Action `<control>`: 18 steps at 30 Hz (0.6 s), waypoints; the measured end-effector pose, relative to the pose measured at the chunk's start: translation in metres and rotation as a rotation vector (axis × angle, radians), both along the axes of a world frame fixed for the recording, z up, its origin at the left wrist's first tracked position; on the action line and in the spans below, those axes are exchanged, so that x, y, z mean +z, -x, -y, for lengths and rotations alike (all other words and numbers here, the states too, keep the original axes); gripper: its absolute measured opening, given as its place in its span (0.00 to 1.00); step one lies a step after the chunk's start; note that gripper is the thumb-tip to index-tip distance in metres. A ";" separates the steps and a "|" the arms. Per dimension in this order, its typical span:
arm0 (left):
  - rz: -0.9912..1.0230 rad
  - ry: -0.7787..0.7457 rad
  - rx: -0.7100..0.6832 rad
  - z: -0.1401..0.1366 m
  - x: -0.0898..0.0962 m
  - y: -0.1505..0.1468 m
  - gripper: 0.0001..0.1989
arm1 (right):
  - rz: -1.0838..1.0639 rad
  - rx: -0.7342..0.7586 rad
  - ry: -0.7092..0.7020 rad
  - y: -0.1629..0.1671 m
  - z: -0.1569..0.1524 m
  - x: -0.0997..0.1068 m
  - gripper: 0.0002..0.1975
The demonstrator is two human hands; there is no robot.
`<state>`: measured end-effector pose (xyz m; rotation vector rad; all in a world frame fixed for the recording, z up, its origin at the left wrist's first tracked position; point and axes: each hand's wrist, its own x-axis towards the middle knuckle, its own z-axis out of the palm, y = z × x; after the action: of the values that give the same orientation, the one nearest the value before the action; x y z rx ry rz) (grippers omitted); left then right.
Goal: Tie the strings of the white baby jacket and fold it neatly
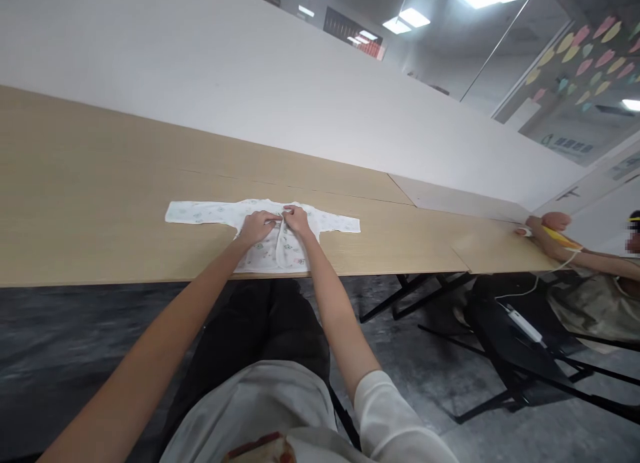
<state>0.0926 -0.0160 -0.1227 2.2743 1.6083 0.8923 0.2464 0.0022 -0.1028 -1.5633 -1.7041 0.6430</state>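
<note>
A small white baby shirt with a faint print lies spread on the wooden table, sleeves stretched out to both sides and its hem near the front edge. My left hand rests on the chest of the shirt, fingers closed at the front opening. Close beside it, my right hand pinches the same opening just below the neckline. The fingertips of both hands nearly meet there. Whatever small fastening lies between them is too small to make out.
A white partition with glass above runs behind the table. At the right end, another person's arms reach over the table beside a doll. A black folding chair bears a white power strip with a cable.
</note>
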 end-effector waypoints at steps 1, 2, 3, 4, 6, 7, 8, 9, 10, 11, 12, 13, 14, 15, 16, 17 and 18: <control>-0.017 -0.005 -0.019 0.000 0.000 0.000 0.20 | 0.004 0.018 0.009 -0.002 0.002 0.002 0.15; -0.037 -0.013 -0.034 -0.001 0.001 -0.001 0.19 | 0.015 0.039 0.016 -0.003 0.005 0.004 0.13; -0.056 -0.021 -0.043 -0.001 0.001 -0.001 0.19 | 0.028 0.058 0.022 -0.004 0.008 0.005 0.13; -0.070 -0.030 -0.047 -0.001 0.002 -0.001 0.18 | 0.039 0.070 0.030 -0.004 0.010 0.005 0.12; -0.073 -0.046 -0.051 0.000 0.003 -0.002 0.17 | 0.039 0.075 0.047 -0.005 0.014 0.004 0.12; -0.064 -0.051 -0.054 0.000 0.003 -0.003 0.17 | 0.028 0.071 0.050 -0.005 0.016 0.002 0.13; -0.048 -0.053 -0.058 0.001 0.004 -0.003 0.16 | 0.013 0.062 0.049 -0.005 0.017 0.001 0.15; -0.029 -0.052 -0.064 0.002 0.004 -0.003 0.16 | -0.005 0.053 0.046 -0.005 0.017 -0.001 0.16; -0.010 -0.049 -0.072 0.003 0.005 -0.003 0.16 | -0.026 0.046 0.040 -0.006 0.018 -0.003 0.18; 0.009 -0.044 -0.079 0.003 0.005 -0.003 0.15 | -0.047 0.042 0.035 -0.007 0.019 -0.004 0.19; 0.028 -0.038 -0.084 0.004 0.005 -0.002 0.15 | -0.068 0.042 0.034 -0.009 0.019 -0.004 0.20; 0.044 -0.033 -0.087 0.004 0.005 -0.002 0.15 | -0.087 0.047 0.037 -0.011 0.020 -0.004 0.21; 0.058 -0.027 -0.089 0.005 0.005 -0.002 0.14 | -0.105 0.056 0.041 -0.013 0.020 -0.004 0.21; 0.071 -0.022 -0.089 0.005 0.006 -0.001 0.14 | -0.123 0.065 0.047 -0.015 0.021 -0.004 0.22; 0.084 -0.015 -0.088 0.005 0.006 -0.001 0.14 | -0.140 0.072 0.054 -0.016 0.022 -0.003 0.22; 0.096 -0.008 -0.086 0.004 0.006 -0.001 0.14 | -0.156 0.078 0.062 -0.017 0.022 -0.003 0.21; 0.108 -0.001 -0.085 0.004 0.006 -0.001 0.14 | -0.172 0.084 0.069 -0.017 0.023 -0.002 0.21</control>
<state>0.0934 -0.0201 -0.1167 2.2356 1.4552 0.9761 0.2636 -0.0209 -0.1050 -1.4440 -1.6404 0.8625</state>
